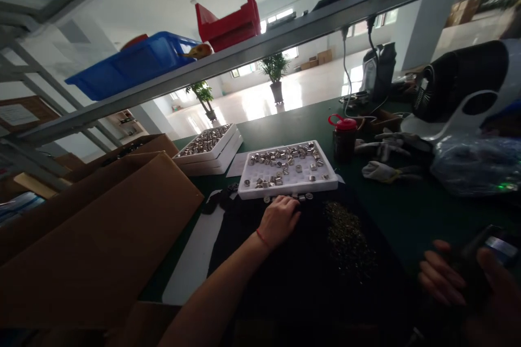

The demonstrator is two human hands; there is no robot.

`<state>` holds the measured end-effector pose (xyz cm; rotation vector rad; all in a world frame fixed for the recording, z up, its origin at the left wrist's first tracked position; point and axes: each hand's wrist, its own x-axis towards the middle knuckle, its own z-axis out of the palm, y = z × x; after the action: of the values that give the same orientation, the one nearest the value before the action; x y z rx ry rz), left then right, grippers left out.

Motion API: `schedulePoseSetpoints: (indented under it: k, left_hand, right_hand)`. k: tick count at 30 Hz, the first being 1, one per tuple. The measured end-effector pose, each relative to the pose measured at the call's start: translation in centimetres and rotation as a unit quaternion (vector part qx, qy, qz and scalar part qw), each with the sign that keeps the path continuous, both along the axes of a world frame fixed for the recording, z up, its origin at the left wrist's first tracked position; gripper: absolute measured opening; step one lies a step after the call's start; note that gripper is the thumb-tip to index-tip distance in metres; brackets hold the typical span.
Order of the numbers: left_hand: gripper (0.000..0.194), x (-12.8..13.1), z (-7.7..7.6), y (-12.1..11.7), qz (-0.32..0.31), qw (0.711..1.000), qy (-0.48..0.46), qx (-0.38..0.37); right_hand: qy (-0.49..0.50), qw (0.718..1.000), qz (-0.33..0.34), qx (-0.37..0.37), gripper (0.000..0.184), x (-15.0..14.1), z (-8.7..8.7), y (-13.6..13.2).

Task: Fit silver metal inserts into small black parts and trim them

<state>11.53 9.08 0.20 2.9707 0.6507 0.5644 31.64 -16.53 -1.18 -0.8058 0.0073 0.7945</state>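
Observation:
My left hand [279, 218] reaches forward onto a black cloth [301, 260], fingers curled over a few small metal rings [303, 197] lying at the near edge of a white tray [249, 187]. That tray holds several loose metal rings. Whether the fingers hold a ring is hidden. My right hand [456, 281] is at the lower right, fingers wrapped round a dark phone-like device [494, 246]. A patch of fine metal bits [345, 236] lies on the cloth between the hands.
A second stack of white trays [211, 154] full of rings sits behind left. Open cardboard boxes [93, 227] stand on the left. A red-capped jar [344, 135], gloves [386, 157], a plastic bag [476, 165] and a black machine [459, 87] crowd the right. A metal shelf bar [260, 46] runs overhead.

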Motion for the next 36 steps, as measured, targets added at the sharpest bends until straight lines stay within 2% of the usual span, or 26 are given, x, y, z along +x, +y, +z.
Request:
schedulePoseSetpoints:
  k: [2,4,9,11,14,17,19,21,23,25,30,32,36]
  left_hand:
    - [0.018,1.5,-0.6,0.3,0.01,1.0,0.016,-0.023]
    - [0.017,2.1,-0.8,0.7,0.012,0.998,0.028,-0.047]
    - [0.017,0.7,0.3,0.0,0.002,0.992,0.037,-0.118]
    - [0.014,-0.8,0.9,-1.8,-0.009,0.988,0.033,-0.152]
    - [0.017,-3.3,1.1,-6.5,-0.044,0.977,0.022,-0.205]
    - [0.042,-5.2,-0.3,-11.7,-0.073,0.967,-0.063,-0.235]
    - [0.046,-6.0,-1.4,-14.1,-0.055,0.967,-0.114,-0.222]
    - [0.045,-6.5,-2.1,-15.3,-0.019,0.964,-0.143,-0.223]
    - [0.04,-6.5,-2.1,-15.3,-0.007,0.964,-0.134,-0.23]
    - [0.036,-6.2,-1.7,-14.9,-0.021,0.969,-0.099,-0.225]
    - [0.041,-4.8,-1.4,-13.9,-0.036,0.978,-0.056,-0.196]
    - [0.052,-4.6,-1.8,-14.0,-0.033,0.98,-0.058,-0.19]
    - [0.094,-5.2,-2.5,-14.4,0.0,0.972,-0.095,-0.213]
  right_hand:
    - [0.028,0.999,0.015,-0.034,0.051,0.0,-0.2,0.0]
    - [0.034,0.999,0.022,-0.036,0.054,0.0,-0.2,-0.1]
    - [0.012,0.999,0.036,-0.011,0.051,-0.1,-0.4,-0.6]
    - [0.01,0.999,0.037,-0.008,0.052,-0.1,-0.5,-0.7]
    - [0.011,0.999,0.032,-0.01,0.052,0.0,-0.6,-0.7]
    - [0.013,0.999,0.025,-0.02,0.053,-0.1,-0.5,-0.6]
    - [0.011,0.999,0.022,-0.026,0.054,-0.2,-0.3,-0.5]
    - [0.011,0.999,0.019,-0.032,0.056,-0.3,-0.1,-0.4]
    - [0.013,0.999,0.015,-0.032,0.058,-0.3,0.0,-0.4]
    - [0.017,0.999,0.017,-0.03,0.056,-0.4,0.1,-0.5]
    - [0.015,0.999,0.014,-0.027,0.052,-0.4,0.0,-0.7]
    - [0.015,0.999,0.008,-0.03,0.052,-0.5,-0.1,-0.7]
    - [0.025,0.999,0.007,-0.041,0.05,-0.5,-0.3,-0.7]
